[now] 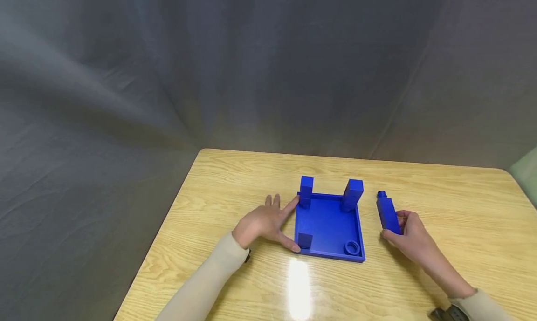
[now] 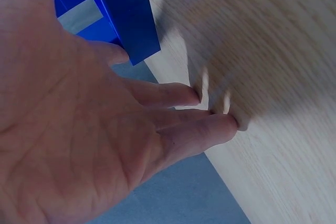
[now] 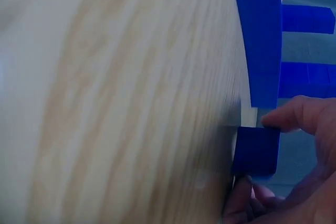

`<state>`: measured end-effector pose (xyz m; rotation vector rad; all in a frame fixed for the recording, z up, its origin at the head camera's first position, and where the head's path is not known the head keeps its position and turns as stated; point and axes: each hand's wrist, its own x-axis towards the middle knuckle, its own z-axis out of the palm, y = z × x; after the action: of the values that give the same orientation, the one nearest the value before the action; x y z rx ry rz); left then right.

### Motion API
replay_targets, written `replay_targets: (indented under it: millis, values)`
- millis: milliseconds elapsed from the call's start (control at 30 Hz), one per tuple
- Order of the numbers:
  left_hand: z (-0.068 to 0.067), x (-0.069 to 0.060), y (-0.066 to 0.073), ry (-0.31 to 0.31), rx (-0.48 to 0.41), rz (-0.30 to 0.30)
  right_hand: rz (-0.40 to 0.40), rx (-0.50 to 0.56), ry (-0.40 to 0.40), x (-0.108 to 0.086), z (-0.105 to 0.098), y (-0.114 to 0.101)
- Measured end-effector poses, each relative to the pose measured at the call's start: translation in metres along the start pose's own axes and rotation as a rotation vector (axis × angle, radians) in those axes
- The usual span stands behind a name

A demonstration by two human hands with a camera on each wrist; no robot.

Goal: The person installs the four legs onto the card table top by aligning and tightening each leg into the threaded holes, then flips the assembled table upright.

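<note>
A square blue tray-like base [image 1: 330,225] with a raised rim lies on the wooden table, blue square posts [image 1: 353,193] standing at its two back corners. A third post [image 1: 305,240] is at the front left corner, and a round threaded socket [image 1: 352,248] shows at the front right one. My left hand [image 1: 266,222] spreads along the base's left side, index finger and thumb touching its corners. To the right of the base, my right hand [image 1: 413,237] pinches a loose blue square post [image 1: 388,215] near its plain end. Its threaded end points away from me.
The light wooden table [image 1: 235,181] reaches out on both sides of the base. Behind it and on the left hangs a dark grey curtain [image 1: 268,78]. A bright light reflection lies on the tabletop in front of the base.
</note>
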<state>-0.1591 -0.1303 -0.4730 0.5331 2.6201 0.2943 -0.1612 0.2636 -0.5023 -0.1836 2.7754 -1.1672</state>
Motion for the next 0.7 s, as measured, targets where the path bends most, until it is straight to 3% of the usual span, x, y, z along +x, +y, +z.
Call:
replay_targets:
  millis: [333,700]
  values:
    - [0.001,0.001,0.0,0.0,0.01,0.005,0.025,-0.164,0.001,-0.004,-0.017,0.013]
    - [0.001,0.002,-0.002,-0.01,0.016,0.009,0.042,-0.085,0.123,-0.011,-0.024,0.022]
